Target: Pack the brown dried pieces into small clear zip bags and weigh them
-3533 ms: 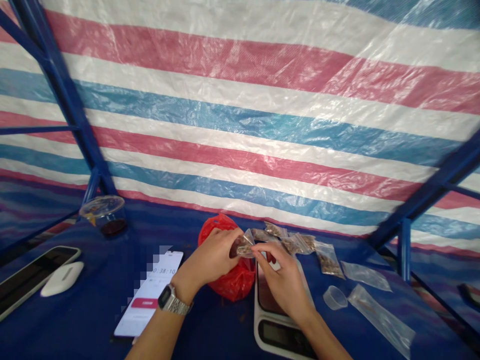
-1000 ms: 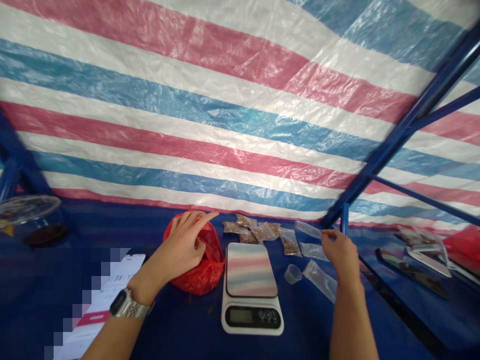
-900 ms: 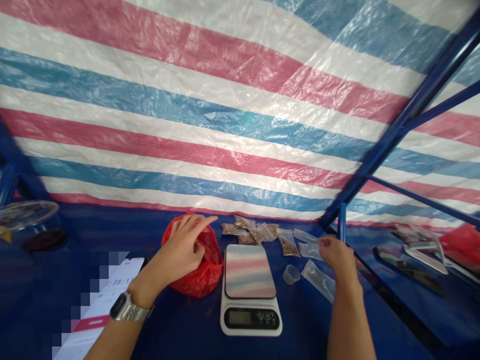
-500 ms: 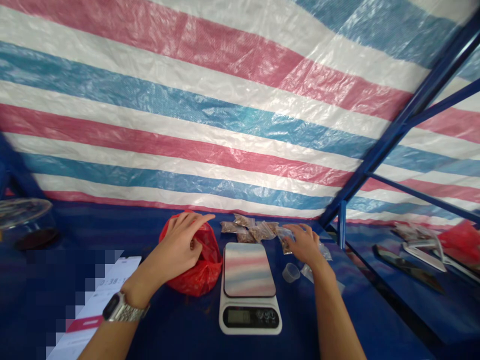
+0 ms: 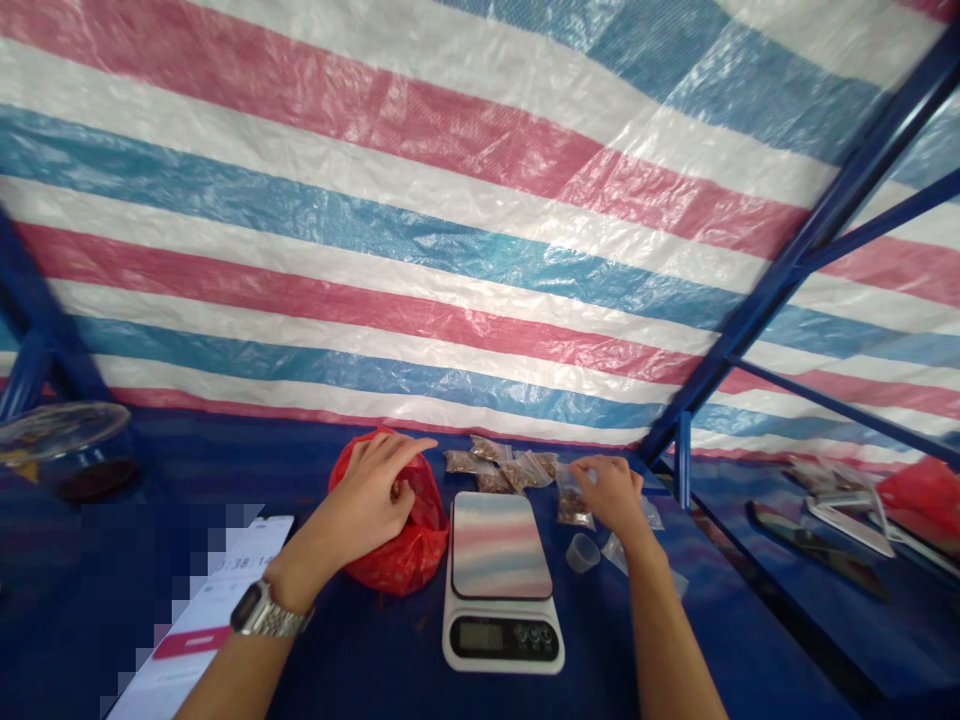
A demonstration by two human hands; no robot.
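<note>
My left hand (image 5: 375, 495), with a metal watch on its wrist, rests over the mouth of a red plastic bag (image 5: 401, 570). Its index finger stretches to the right and the thumb is bent; something brown shows in the gap between them. My right hand (image 5: 611, 492) pinches the top edge of a small clear zip bag (image 5: 575, 508) with brown bits in its bottom. Between the hands stands a white kitchen scale (image 5: 501, 575), its metal plate bare and its display too faint to read. A small clear cup (image 5: 583, 552) stands right of the scale.
Several filled zip bags (image 5: 499, 467) lie behind the scale. Flat clear bags (image 5: 619, 553) lie by my right forearm. At left are a phone (image 5: 195, 610) showing a timer and a clear round tub (image 5: 82, 455). Blue frame bars (image 5: 742, 320) and a striped tarp enclose the back.
My right fingers have closed on the zip bag's top edge, and more of the bag now shows. My left hand stays over the red bag. The view has shifted slightly.
</note>
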